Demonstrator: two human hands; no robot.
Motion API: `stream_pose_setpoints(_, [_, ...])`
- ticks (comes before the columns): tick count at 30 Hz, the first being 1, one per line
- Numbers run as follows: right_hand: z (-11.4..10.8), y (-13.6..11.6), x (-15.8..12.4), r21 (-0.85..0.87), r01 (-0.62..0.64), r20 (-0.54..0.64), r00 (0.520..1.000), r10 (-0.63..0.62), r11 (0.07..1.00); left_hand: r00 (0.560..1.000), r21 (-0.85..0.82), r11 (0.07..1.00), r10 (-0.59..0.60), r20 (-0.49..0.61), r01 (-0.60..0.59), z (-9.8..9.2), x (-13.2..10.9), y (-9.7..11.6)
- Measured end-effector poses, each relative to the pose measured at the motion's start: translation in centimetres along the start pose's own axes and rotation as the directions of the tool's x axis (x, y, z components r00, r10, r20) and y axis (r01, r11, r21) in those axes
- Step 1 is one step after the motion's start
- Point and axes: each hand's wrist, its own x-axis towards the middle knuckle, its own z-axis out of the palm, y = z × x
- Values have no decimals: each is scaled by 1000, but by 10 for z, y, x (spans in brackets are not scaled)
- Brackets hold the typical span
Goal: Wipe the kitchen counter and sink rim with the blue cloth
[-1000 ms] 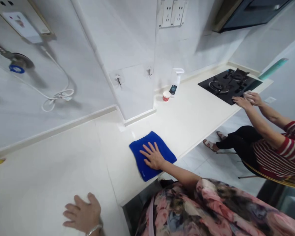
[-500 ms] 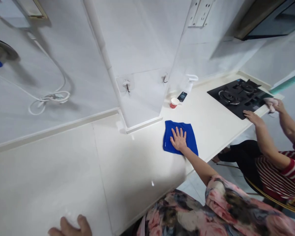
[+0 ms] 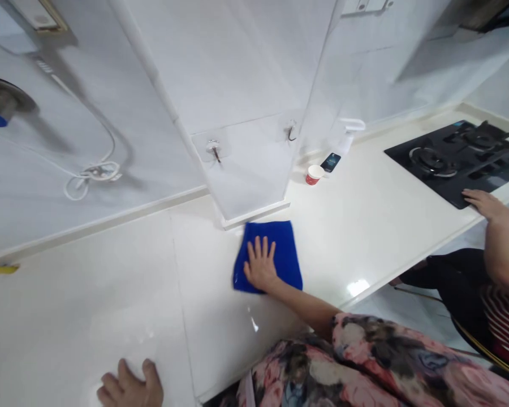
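My right hand (image 3: 261,265) lies flat with fingers spread on a blue cloth (image 3: 280,251), pressing it against the white countertop (image 3: 365,226) just in front of the corner of a white wall column (image 3: 246,169). My left hand (image 3: 129,387) rests on the countertop at the bottom left, fingers loosely apart, holding nothing. My flowered sleeve (image 3: 365,362) fills the lower right.
A red-and-white paper cup (image 3: 314,174), a phone (image 3: 331,162) and a white spray bottle (image 3: 348,135) stand near the back wall. A black gas hob (image 3: 458,158) sits at the right, where another person's hand (image 3: 487,203) rests. A coiled cable (image 3: 89,172) hangs on the left wall.
My right hand slid the blue cloth away from the counter's front edge toward the wall column, then left along its base. The other person's second hand left the view.
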Motion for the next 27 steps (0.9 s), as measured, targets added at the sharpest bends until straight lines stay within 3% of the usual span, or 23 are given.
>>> stream_pose_setpoints(3, [6,-44,-12,109,282,89,952,-292,953,1000,9,1000,-7,7,7,2,1,-3])
stream_pose_setpoints(6, [6,-58,-10,168,456,113,872,-477,874,1000,12,1000,-17,22,17,3,1,-2])
stream_pose_setpoints(9, [0,-37,-16,207,539,120,814,-568,817,1000,24,1000,-3,20,3,0,0,0])
stream_pose_setpoints(12, [-6,10,-43,236,593,99,773,-626,770,1000,63,998,21,15,-22,0,0,-1])
stream_pose_setpoints(14, [-12,48,-69,232,570,95,793,-602,788,999,82,996,33,9,-33,2,2,-3])
stream_pose_setpoints(17, [-27,107,-107,181,460,108,869,-482,869,999,90,995,40,11,-41,7,3,-6])
stream_pose_setpoints(21, [-54,176,-137,86,289,143,943,-299,953,999,81,995,54,-3,-54,7,1,-2])
stream_pose_setpoints(24, [-66,207,-137,-3,125,144,982,-123,992,998,46,997,57,-36,-55,1,-3,6])
stream_pose_setpoints(27, [-64,219,-112,-63,-9,66,998,14,998,999,18,999,38,-26,-38,-6,-4,12])
